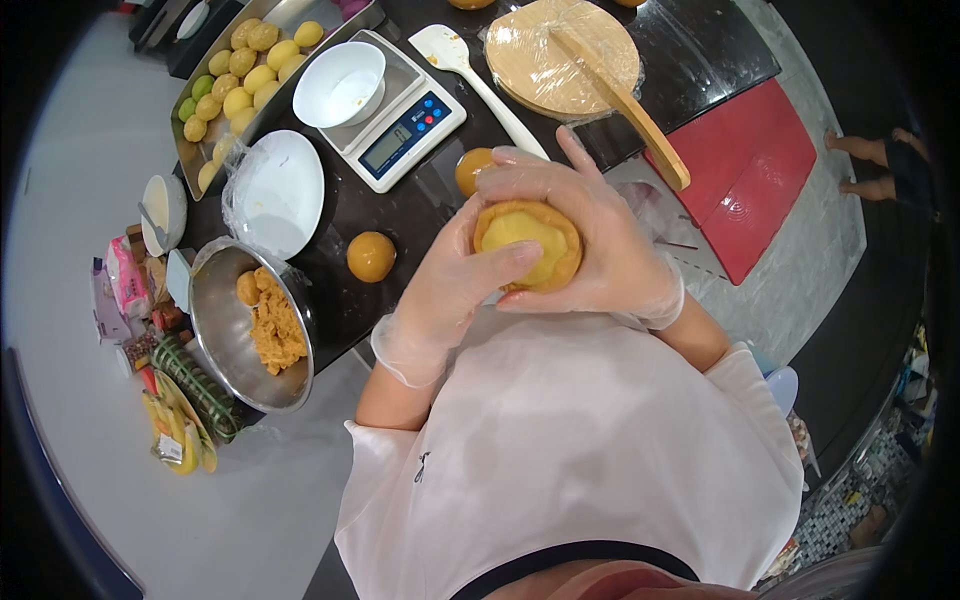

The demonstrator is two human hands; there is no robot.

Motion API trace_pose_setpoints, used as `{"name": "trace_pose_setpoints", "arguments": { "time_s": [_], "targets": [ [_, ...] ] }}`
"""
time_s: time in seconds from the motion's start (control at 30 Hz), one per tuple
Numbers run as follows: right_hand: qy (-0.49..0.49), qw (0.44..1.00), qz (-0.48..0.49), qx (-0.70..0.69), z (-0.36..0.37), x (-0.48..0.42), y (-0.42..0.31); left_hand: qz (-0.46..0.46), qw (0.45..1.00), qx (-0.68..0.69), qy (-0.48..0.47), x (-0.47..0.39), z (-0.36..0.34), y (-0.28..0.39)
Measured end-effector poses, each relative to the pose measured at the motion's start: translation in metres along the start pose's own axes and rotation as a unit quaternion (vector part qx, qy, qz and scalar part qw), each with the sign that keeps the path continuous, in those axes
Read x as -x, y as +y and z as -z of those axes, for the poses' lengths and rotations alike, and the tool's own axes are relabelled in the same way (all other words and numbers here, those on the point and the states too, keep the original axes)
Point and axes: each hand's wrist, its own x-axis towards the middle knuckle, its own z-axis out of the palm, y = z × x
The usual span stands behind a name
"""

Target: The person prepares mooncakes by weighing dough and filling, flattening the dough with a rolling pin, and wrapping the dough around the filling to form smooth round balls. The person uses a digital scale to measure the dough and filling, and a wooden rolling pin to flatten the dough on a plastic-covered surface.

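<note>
Both my hands wear clear plastic gloves and hold one round piece of orange-brown dough (568, 238) in front of my chest. Pale yellow filling (510, 226) shows inside its raised dough rim. My left hand (457, 277) cups the near left side, its thumb lying across the filling. Curled around the right side and underneath is my right hand (600, 232), with one finger pointing up and away. Just beyond my fingers sits a smooth orange-brown ball (472, 171), partly covered by them. Another such ball (371, 256) rests on the dark tabletop to the left.
A steel bowl (217, 337) of orange dough stands left, near a white plate (281, 195). Beyond are a digital scale (412, 142) bearing a white bowl (337, 82), a white spatula (491, 94), a tray (184, 154) of yellow and green balls, and a plastic-wrapped wooden press (525, 60).
</note>
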Motion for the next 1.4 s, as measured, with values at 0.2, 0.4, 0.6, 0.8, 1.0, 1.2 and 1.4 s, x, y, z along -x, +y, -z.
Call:
{"name": "trace_pose_setpoints", "arguments": {
  "time_s": [0.2, 0.4, 0.6, 0.8, 1.0, 1.2, 1.4],
  "targets": [
    [0.005, 1.000, -0.007, -0.010, -0.003, -0.002, -0.005, -0.005, 1.000, -0.029, 0.007, -0.004, 0.005, -0.005],
    [-0.010, 0.995, 0.010, 0.098, -0.003, -0.005, -0.011, -0.005, 1.000, 0.000, 0.022, -0.002, 0.003, -0.007],
    [-0.023, 0.995, 0.015, 0.097, 0.004, -0.006, -0.012, 0.010, 0.998, 0.062, 0.024, 0.000, -0.003, -0.007],
    [-0.043, 0.998, 0.015, 0.037, 0.005, -0.008, 0.000, 0.040, 0.995, 0.088, 0.001, 0.001, -0.004, -0.006],
    [-0.023, 1.000, 0.006, -0.006, 0.008, -0.009, -0.001, 0.004, 0.999, 0.049, 0.001, -0.002, -0.004, -0.012],
    [0.003, 0.995, -0.002, 0.104, -0.005, -0.003, -0.003, 0.002, 0.997, 0.063, 0.043, -0.003, -0.006, -0.018],
    [0.030, 0.998, -0.003, 0.054, 0.004, -0.004, -0.006, -0.011, 0.993, 0.101, 0.052, 0.002, -0.016, -0.015]
  ]
}}
